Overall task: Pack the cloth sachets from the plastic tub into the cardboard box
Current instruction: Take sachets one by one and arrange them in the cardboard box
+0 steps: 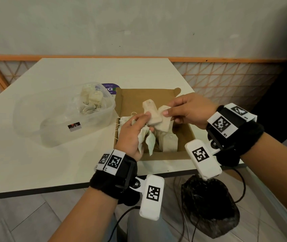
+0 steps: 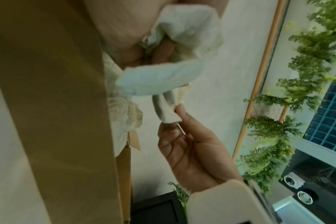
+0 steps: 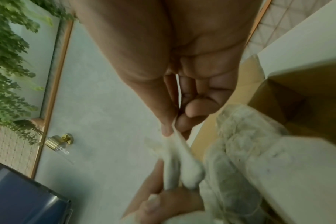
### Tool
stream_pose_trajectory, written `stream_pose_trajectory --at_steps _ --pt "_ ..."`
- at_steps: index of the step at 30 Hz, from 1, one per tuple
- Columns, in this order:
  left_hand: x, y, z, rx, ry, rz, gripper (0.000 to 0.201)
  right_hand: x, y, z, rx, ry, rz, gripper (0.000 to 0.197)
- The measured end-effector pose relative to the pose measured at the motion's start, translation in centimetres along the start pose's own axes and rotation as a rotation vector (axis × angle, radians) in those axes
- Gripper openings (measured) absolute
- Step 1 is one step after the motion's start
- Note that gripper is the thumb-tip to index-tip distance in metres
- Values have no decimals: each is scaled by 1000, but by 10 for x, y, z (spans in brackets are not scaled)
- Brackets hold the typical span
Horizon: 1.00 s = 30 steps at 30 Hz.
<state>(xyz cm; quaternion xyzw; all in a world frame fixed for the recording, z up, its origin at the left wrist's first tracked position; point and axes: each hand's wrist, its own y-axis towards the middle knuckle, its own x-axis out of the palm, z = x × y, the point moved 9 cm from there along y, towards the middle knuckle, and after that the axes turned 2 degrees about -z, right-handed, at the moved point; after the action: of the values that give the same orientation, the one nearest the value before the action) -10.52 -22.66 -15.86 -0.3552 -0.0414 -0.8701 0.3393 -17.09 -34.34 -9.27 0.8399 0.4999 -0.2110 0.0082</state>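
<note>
Above the open cardboard box (image 1: 165, 155), my left hand (image 1: 139, 123) grips a bunch of cream cloth sachets (image 1: 152, 116), and two more hang below its palm (image 1: 147, 138). My right hand (image 1: 169, 111) pinches the end of one sachet (image 1: 164, 119) in that bunch between thumb and fingers. That pinch shows in the left wrist view on a sachet end (image 2: 168, 115) held by the right hand (image 2: 179, 112), and in the right wrist view on the sachet (image 3: 175, 145). More sachets (image 1: 168, 142) stand in the box. The clear plastic tub (image 1: 34, 119) on the left holds several sachets (image 1: 91, 102).
The box and the tub sit side by side on a white table (image 1: 69, 72), which runs to a near edge just under my wrists. A purple sticker (image 1: 109, 88) lies behind the tub. A black bag (image 1: 209, 206) and cables lie on the floor below.
</note>
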Motion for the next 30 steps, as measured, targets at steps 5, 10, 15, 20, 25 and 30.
stream_pose_trajectory --at_steps 5,10,15,20,25,30 --pt "-3 -2 5 75 56 43 12 -14 -11 -11 -73 16 27 14" --pt "2 -1 3 39 43 25 7 -15 -13 -30 -140 -157 7 5" --pt "8 -6 4 41 105 -38 6 -27 2 -25 -154 -354 176 13" --pt "8 -7 6 84 189 2 12 2 0 -29 -195 -209 45 7" --pt "8 -8 9 156 256 23 8 4 -8 -35 -204 -309 85 43" --pt "10 -10 10 170 280 23 10 1 -11 -36 -197 -341 53 11"
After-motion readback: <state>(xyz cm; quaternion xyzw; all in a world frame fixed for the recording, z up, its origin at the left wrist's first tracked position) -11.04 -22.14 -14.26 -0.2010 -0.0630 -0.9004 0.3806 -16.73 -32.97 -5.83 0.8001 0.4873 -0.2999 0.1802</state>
